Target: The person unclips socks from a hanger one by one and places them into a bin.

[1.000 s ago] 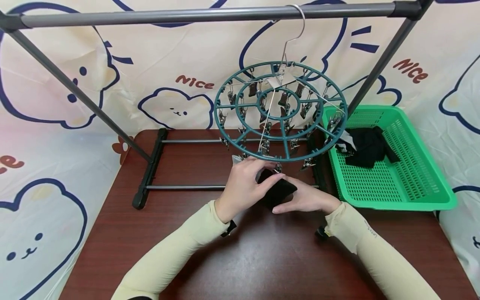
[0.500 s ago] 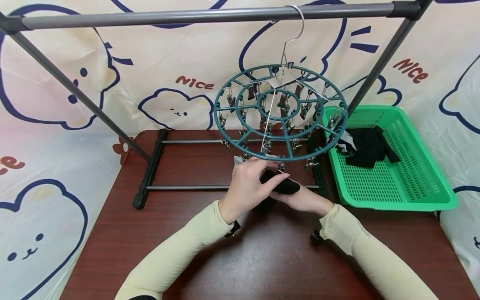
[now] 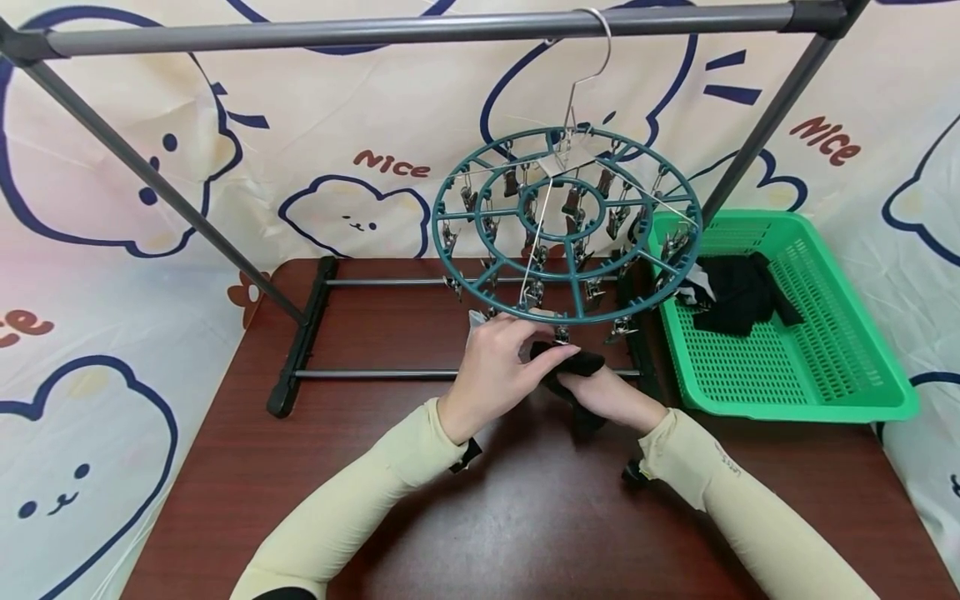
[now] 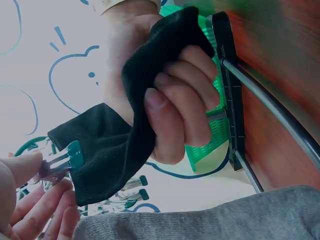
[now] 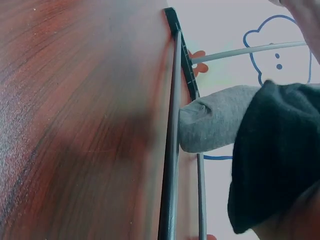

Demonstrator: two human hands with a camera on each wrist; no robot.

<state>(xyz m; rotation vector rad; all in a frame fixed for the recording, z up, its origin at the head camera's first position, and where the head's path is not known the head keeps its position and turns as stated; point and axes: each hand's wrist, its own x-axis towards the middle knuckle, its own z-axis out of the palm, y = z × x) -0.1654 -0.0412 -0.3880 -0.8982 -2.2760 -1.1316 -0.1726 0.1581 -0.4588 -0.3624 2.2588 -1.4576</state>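
My left hand (image 3: pixel 491 367) is at the front rim of the round green clip hanger (image 3: pixel 573 318), pinching a metal clip (image 4: pixel 59 165) with green tips. The clip's tips overlap the cuff edge of a black sock (image 4: pixel 107 150). Curled fingers of my right hand (image 4: pixel 182 100) grip the sock farther along, and its far end flops over the wrist side. In the head view, part of the sock lies behind my left thumb. A grey sock (image 5: pixel 215 120) hangs close by, mostly hidden behind my left hand in the head view.
The hanger hooks over a grey metal rack bar (image 3: pixel 420 30), several clips dangling from it. Low rack rods (image 3: pixel 375 375) cross the brown table (image 3: pixel 480 517). A green basket (image 3: pixel 810 408) at the right holds black clothing (image 3: pixel 738 292) and a black-and-white piece.
My right hand has shifted left and in under the black sock, which now drapes over it with a part hanging below. The left hand stays at the rim, barely moved.
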